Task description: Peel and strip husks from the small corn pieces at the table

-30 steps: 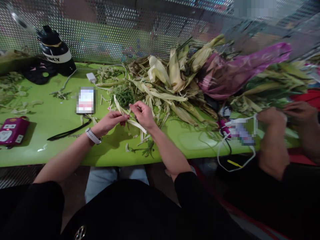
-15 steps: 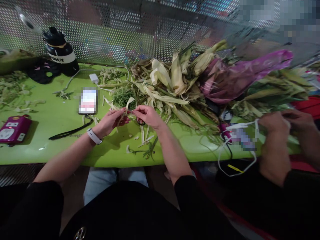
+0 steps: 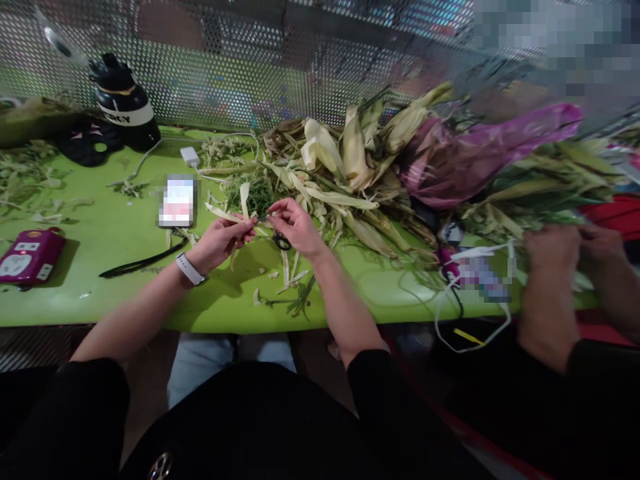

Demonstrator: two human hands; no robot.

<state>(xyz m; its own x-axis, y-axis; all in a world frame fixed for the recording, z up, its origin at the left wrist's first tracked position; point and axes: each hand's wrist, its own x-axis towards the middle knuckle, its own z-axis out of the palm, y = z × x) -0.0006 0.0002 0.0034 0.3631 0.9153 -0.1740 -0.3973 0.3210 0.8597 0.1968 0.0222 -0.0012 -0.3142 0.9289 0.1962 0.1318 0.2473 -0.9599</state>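
My left hand [image 3: 231,239], with a white band at the wrist, is closed in a pinch on pale strips of corn husk [image 3: 244,195]. One strip stands up above the fingers and others stick out to the left. Close by on the right, my right hand [image 3: 299,228] has its thumb and forefinger together near the strips' end; whatever is between them is too small to make out. Black ring handles [image 3: 283,241], apparently of scissors, show just under that hand. Behind both hands lies a heap of thin green shreds [image 3: 250,193].
Dried corn husks [image 3: 357,157] are piled at the back, beside a pink plastic bag [image 3: 445,163]. A phone [image 3: 177,202], a black strap [image 3: 143,261], a purple power socket [image 3: 33,255] and a black bottle [image 3: 125,107] are left. Another person's hands [image 3: 553,250] work at right.
My right fingers have drawn slightly up and away from the left hand. The upright husk strip has shifted left and straightened, and more of the black ring handles shows.
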